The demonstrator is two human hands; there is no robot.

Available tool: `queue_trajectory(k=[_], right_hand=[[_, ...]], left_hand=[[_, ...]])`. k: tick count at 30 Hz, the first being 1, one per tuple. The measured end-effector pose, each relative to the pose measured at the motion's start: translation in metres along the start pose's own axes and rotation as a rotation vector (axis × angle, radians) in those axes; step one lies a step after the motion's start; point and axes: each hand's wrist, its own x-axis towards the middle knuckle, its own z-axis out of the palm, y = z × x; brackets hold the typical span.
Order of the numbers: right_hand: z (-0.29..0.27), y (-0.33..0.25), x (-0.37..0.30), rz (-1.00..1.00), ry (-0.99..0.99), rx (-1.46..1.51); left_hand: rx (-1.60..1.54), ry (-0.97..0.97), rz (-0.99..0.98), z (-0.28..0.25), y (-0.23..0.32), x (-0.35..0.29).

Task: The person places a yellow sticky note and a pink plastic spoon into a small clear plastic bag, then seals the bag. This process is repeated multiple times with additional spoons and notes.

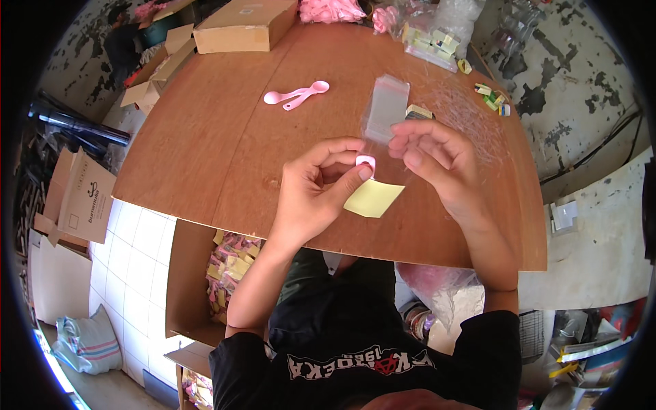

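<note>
My left hand (318,181) is closed, thumb against fingers, over the table's near side. It pinches a small pale pink plastic piece (366,161), coloured like the spoons and mostly covered by the fingers. A yellow card (374,198) sticks out below that thumb. To its right, my right hand (437,154) has bent fingers held apart, with nothing plainly between them. Just beyond both hands lies a stack of clear plastic bags (389,102); whether a loose clear film hangs between the hands is hard to make out. Two pink spoons (296,96) rest crossed farther left.
On the wooden table (205,137) stand a cardboard box (244,27) and pink bagged goods (331,10) at the back. A small dark-and-cream block (419,113) sits behind my right hand. Below the left edge, an open carton (188,273) holds many pink-and-yellow packs.
</note>
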Motion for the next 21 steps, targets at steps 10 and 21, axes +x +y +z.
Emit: queue_trajectory(k=[10, 21], right_hand=[[-0.009, 0.049, -0.019, 0.109, 0.100, 0.052], [-0.023, 0.066, -0.025, 0.097, 0.032, 0.203]], left_hand=[[0.009, 0.013, -0.014, -0.007, -0.026, 0.005], [-0.050, -0.040, -0.115, -0.016, -0.030, 0.000]])
